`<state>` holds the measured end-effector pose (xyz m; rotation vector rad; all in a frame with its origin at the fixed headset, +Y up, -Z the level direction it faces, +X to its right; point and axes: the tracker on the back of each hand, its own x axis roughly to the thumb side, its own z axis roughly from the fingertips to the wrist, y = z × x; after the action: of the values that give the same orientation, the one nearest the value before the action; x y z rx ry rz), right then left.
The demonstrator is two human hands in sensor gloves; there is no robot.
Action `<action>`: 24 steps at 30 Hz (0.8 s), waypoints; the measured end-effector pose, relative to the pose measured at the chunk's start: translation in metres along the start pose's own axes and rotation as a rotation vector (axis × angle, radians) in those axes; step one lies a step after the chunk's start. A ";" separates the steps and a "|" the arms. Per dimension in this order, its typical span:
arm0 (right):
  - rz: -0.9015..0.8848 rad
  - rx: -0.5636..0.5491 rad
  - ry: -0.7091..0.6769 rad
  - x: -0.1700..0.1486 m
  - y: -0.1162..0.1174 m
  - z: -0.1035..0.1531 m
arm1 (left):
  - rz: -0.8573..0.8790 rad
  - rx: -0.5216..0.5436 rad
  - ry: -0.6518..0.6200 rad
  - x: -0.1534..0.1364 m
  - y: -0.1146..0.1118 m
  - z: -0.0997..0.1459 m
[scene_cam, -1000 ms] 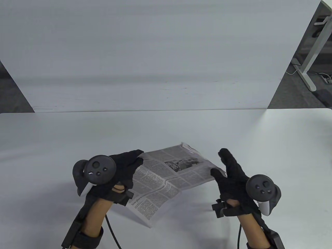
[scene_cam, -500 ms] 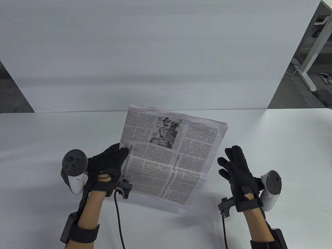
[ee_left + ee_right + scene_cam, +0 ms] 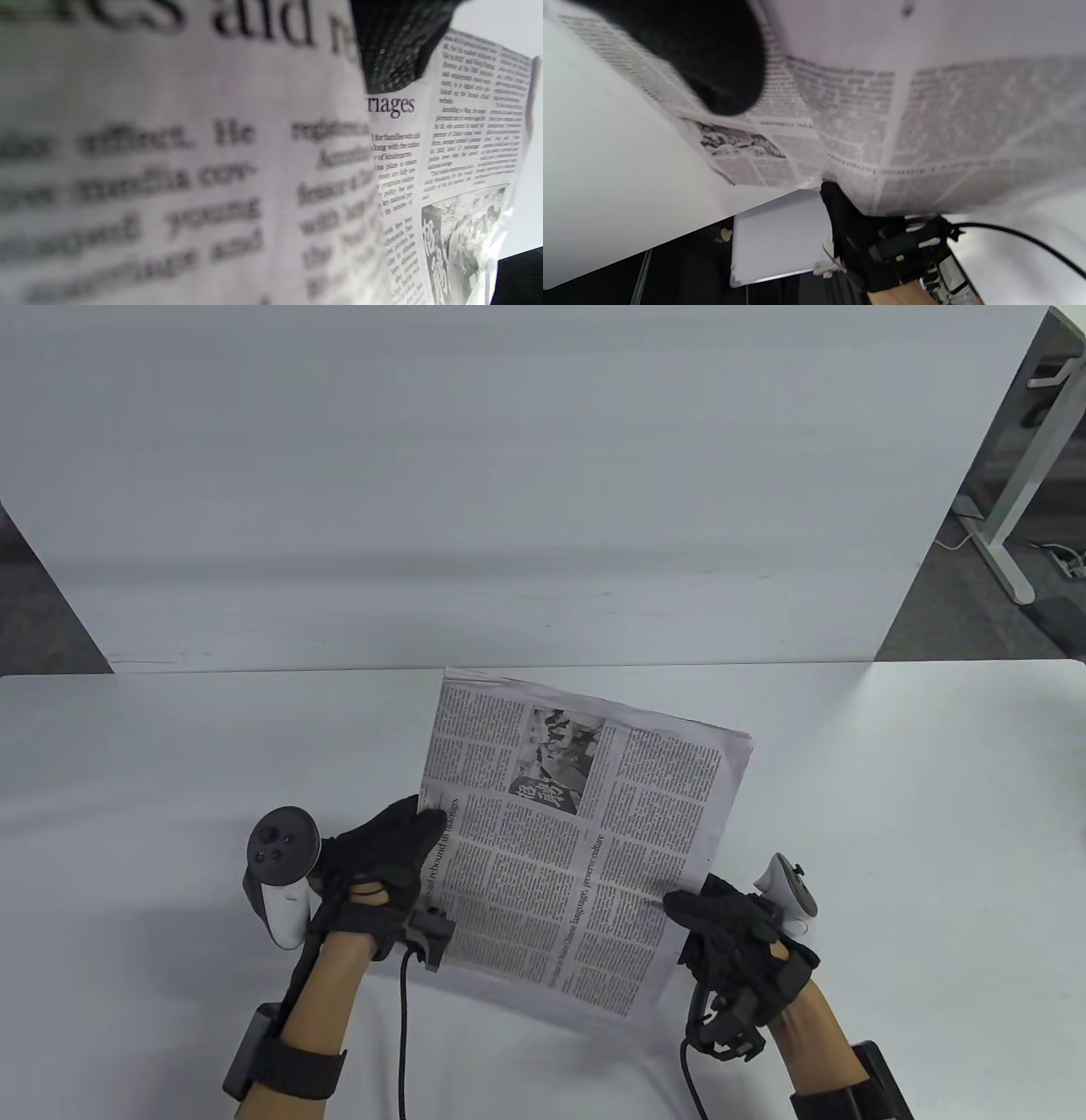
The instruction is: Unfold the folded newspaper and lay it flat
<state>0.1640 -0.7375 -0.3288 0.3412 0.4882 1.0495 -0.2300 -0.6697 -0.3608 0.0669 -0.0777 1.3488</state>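
Half a second before, our right hand hung free; now it gripped the folded newspaper's right edge, our left hand gripping the left, above the bench, ready to unfold

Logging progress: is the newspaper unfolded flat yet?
Not yet. The black-and-white printed newspaper is folded, layered edges at its top, held off the table by left hand and right hand.
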 end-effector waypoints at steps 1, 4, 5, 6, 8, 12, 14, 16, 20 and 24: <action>0.028 -0.011 0.000 0.001 0.000 0.000 | 0.001 0.000 0.006 -0.001 0.001 0.000; 0.090 -0.017 0.009 0.002 0.002 -0.001 | 0.001 -0.022 0.022 -0.004 0.001 -0.001; 0.096 -0.024 0.011 0.003 0.003 -0.001 | 0.012 -0.026 0.025 -0.004 0.000 -0.001; 0.102 -0.022 0.010 0.003 0.003 0.000 | 0.013 -0.027 0.026 -0.004 0.000 -0.002; 0.121 -0.051 0.012 0.005 0.004 0.001 | 0.016 -0.037 0.021 -0.003 0.001 -0.001; 0.029 -0.038 0.009 0.006 0.008 0.002 | 0.025 -0.014 -0.010 0.001 0.005 0.000; 0.009 -0.063 0.003 0.009 0.007 0.004 | -0.001 0.056 -0.049 0.003 0.009 0.002; 0.003 -0.083 -0.013 0.012 0.005 0.005 | -0.044 0.112 -0.105 0.006 0.013 0.003; -0.082 -0.136 -0.034 0.012 -0.002 0.008 | -0.177 0.130 -0.221 0.013 0.015 0.005; -0.174 -0.191 -0.053 0.009 -0.012 0.011 | -0.286 0.087 -0.284 0.017 0.008 0.007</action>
<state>0.1823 -0.7352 -0.3271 0.1538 0.3596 0.9071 -0.2337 -0.6517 -0.3522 0.3314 -0.2403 1.0498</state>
